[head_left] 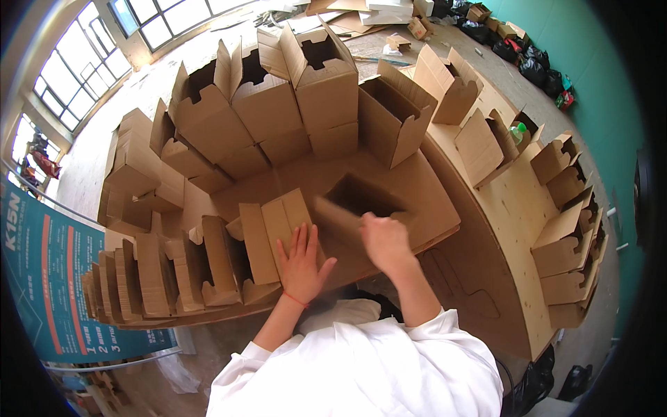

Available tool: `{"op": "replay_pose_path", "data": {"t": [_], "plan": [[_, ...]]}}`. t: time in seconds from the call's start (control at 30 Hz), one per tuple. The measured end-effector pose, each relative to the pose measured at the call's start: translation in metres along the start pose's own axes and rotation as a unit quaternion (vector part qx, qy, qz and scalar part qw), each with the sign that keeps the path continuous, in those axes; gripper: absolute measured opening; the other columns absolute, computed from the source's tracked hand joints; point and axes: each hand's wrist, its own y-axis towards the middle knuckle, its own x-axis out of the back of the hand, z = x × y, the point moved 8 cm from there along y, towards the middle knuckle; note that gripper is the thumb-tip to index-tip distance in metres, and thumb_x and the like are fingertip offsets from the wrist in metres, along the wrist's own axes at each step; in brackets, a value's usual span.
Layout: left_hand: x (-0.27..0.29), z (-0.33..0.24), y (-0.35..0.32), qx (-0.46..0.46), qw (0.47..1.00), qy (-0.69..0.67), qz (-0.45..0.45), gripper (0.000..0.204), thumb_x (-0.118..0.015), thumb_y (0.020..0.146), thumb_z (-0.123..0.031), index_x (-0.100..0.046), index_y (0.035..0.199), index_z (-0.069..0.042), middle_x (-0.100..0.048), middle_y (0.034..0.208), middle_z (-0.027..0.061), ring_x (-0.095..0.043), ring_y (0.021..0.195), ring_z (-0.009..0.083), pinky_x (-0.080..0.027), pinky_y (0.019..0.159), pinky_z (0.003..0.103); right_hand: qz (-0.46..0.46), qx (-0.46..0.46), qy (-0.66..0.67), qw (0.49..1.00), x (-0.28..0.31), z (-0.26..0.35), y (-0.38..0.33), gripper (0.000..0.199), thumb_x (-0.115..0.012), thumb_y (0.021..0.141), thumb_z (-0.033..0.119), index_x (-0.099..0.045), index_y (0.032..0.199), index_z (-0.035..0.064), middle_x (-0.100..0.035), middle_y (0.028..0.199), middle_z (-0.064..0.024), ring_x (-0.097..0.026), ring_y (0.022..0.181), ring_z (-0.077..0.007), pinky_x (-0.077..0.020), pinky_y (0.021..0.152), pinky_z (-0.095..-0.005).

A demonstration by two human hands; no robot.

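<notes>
My left hand [303, 263] lies with its fingers spread on a brown cardboard box [260, 244] at the right end of the near row. To its right, my right hand [386, 240] is closed on the near edge of another cardboard box [335, 219], tilted and smeared by motion, its dark opening facing up. Both boxes are on a cardboard-covered table [434, 201]. My right fingertips are hidden behind the fist.
Open boxes [278, 104] stand stacked along the table's far side; several narrow ones [154, 267] line the near left. On the right, a plywood table [497, 201] carries more boxes and a green-capped bottle [517, 130]. Black bags [531, 71] lie by the green wall.
</notes>
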Motion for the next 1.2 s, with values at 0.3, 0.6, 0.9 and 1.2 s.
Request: {"op": "replay_pose_path", "data": {"t": [0.3,0.6,0.9,1.2], "plan": [[0.007,0.007,-0.004,-0.008,0.996,-0.082,-0.022,0.091,-0.059,0.082,-0.053,-0.022,0.149,-0.005,-0.038,0.146,0.0182,-0.031,0.138,0.0346,-0.005,0.113,0.059,0.139,0.110,0.222,0.959,-0.034,0.061,-0.001,0.029,-0.049,0.096,0.027,-0.055,0.089,0.0002,-0.063,0.082,-0.0223,-0.060,0.080,-0.0419,-0.0467,0.069,-0.0499],[0.011,0.011,0.000,0.003,0.982,-0.187,-0.023,0.094,-0.063,0.080,-0.052,-0.021,0.149,-0.004,-0.036,0.147,0.0178,-0.028,0.140,0.0338,-0.001,0.114,0.057,0.060,0.071,0.275,0.957,-0.039,0.056,-0.012,0.035,-0.044,0.098,0.032,-0.057,0.088,0.0004,-0.063,0.078,-0.0219,-0.061,0.076,-0.0415,-0.0471,0.067,-0.0492],[0.004,0.012,0.004,0.039,0.982,-0.182,0.018,0.073,-0.059,0.086,-0.047,-0.038,0.143,-0.006,-0.039,0.147,0.0161,-0.029,0.140,0.0313,-0.001,0.115,0.053,-0.152,0.053,0.468,0.869,0.031,0.001,-0.006,0.023,-0.059,0.091,0.013,-0.064,0.108,-0.0022,-0.069,0.101,-0.0137,-0.066,0.094,-0.0231,-0.0509,0.086,-0.0316],[0.014,-0.004,0.003,0.111,0.980,-0.166,0.005,0.081,-0.059,0.089,-0.042,-0.023,0.148,-0.001,-0.030,0.150,0.0217,-0.025,0.140,0.0378,-0.009,0.117,0.047,0.101,0.084,0.416,0.900,-0.024,-0.055,-0.001,0.086,-0.065,0.085,0.042,-0.027,0.144,-0.0085,-0.032,0.147,-0.0282,-0.029,0.140,-0.0355,-0.0221,0.115,-0.0385]]}}
